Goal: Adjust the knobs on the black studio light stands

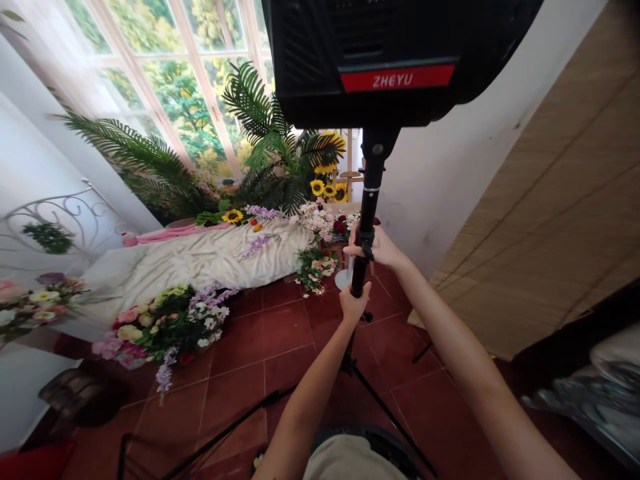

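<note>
A large black studio light point(370, 67) with a red ZHEYU label fills the top of the view, mounted on a black stand pole point(370, 200). My left hand point(355, 303) is wrapped round the lower part of the pole. Higher up, my right hand point(377, 247) grips the pole at its clamp collar, the fingers partly hidden behind it. Below my hands, the stand's thin black legs point(383, 400) spread over the floor.
A bed with a cream cover point(200, 260) stands ahead on the left, with flower bunches point(165, 320) along its edge. Palm leaves point(255, 107) and sunflowers are by the window. A wooden-toned panel point(540, 200) leans on the right. The floor is red tile point(290, 333).
</note>
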`<action>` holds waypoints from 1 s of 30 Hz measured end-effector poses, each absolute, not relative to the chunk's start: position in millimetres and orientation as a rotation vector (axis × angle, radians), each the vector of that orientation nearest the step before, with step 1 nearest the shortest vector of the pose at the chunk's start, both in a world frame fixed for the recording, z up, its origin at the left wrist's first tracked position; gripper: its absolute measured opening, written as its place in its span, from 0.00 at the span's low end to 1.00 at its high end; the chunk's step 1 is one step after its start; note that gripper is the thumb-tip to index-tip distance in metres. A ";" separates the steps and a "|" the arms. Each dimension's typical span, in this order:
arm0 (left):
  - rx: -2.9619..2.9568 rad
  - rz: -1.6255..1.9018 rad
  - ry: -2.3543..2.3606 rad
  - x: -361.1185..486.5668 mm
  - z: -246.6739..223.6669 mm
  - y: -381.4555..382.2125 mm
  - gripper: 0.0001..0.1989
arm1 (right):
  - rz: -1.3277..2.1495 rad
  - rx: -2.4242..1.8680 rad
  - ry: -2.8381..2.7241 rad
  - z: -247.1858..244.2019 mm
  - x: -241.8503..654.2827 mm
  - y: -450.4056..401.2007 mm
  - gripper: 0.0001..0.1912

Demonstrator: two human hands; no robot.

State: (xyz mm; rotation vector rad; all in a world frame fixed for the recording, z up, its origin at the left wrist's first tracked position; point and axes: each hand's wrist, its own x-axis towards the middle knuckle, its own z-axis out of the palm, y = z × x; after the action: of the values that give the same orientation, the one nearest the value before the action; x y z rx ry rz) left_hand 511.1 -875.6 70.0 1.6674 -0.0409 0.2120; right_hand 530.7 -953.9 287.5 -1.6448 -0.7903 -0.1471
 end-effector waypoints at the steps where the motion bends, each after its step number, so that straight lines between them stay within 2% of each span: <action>1: 1.655 0.190 -0.072 512.9 71.7 -874.5 0.19 | -0.178 -1.637 -0.790 294.6 532.3 -953.3 0.18; 7: 1.622 0.059 -0.060 520.9 66.7 -873.3 0.22 | -0.316 -1.603 -0.818 320.5 545.0 -951.8 0.18; 15: 1.588 0.067 0.032 529.1 55.2 -877.2 0.18 | -0.406 -1.773 -0.797 331.7 535.7 -955.7 0.25; 18: 1.589 0.077 0.030 527.5 58.9 -877.7 0.17 | -0.478 -1.784 -0.753 320.1 530.6 -961.2 0.26; 21: 1.596 0.100 0.014 527.8 60.7 -877.9 0.15 | -0.444 -1.751 -0.639 275.7 521.6 -979.4 0.24; 27: 1.624 0.178 -0.037 535.1 52.2 -878.7 0.14 | -0.089 -2.013 -0.109 118.1 469.3 -1011.4 0.25; 30: 1.627 0.189 -0.026 536.6 51.2 -880.5 0.14 | 0.116 -1.908 0.043 62.0 446.8 -999.2 0.27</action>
State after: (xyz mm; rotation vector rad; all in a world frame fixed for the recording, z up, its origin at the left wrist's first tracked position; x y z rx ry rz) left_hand 536.6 -880.5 51.2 1.6268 -0.0258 0.1889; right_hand 446.8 -999.2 62.0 -1.9079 0.0434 0.1163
